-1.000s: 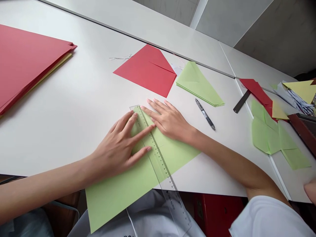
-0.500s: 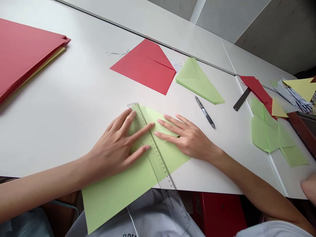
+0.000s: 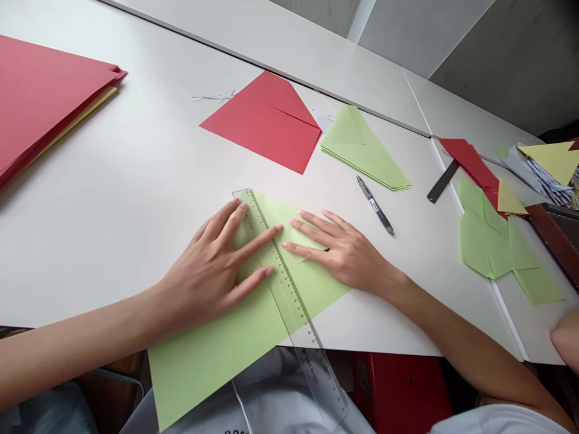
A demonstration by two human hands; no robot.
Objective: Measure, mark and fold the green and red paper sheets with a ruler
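Observation:
A sheet of light green paper (image 3: 212,361) lies in front of me, its near corner hanging past the table edge. Across it runs a clear plastic ruler (image 3: 289,289), slanting from upper left to lower right, with its lower end over my lap. My left hand (image 3: 221,256) is spread over the ruler's upper part, fingers apart and pressing it to the paper. To the right of the ruler, my right hand (image 3: 341,247) rests flat with spread fingers on the green paper. A black pen (image 3: 375,206) lies on the table beyond my right hand.
Folded red paper (image 3: 266,123) and a folded green stack (image 3: 364,150) lie farther back. Large red sheets (image 3: 49,102) are at the left. Green pieces (image 3: 486,241), a dark strip (image 3: 443,181) and paper scraps (image 3: 543,178) sit at the right, near another person's arm (image 3: 565,340).
Both hands, the ruler and the green paper keep nearly the same positions. Only a very slight shift of the whole view shows.

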